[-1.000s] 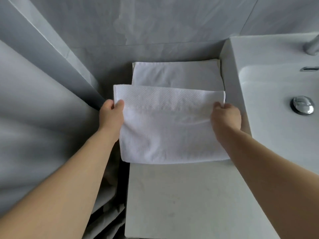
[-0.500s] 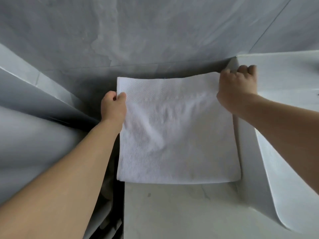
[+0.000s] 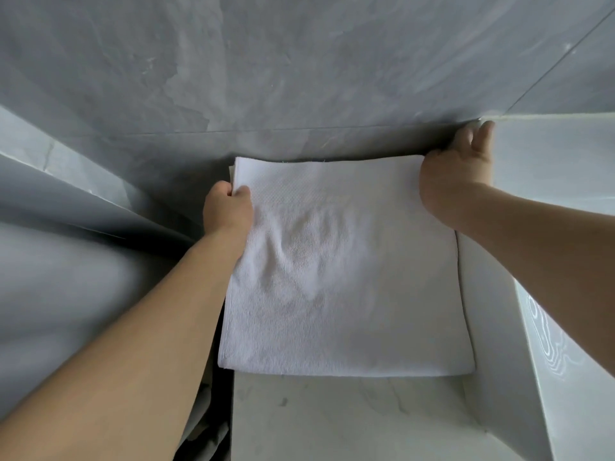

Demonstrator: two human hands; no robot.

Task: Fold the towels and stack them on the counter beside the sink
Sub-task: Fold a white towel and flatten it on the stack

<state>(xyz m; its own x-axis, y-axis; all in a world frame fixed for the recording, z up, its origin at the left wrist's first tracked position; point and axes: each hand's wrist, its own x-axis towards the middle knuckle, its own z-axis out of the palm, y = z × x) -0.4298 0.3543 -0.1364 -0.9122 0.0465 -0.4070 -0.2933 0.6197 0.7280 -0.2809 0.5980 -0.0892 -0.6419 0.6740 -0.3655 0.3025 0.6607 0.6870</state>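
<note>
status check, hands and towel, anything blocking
Left hand pinching the folded white towel at its far left corner. Right hand at the far right corner, grip hidden. Towel flat on counter beside sink. Nothing blocking.

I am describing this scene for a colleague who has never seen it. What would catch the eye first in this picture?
First, the folded white towel lying flat in the middle, on the pale counter against the grey tiled wall. Next, the two bare hands at its far corners: the left hand pinches the far left corner, and the right hand rests at the far right corner, beside the white sink's side wall.
</note>
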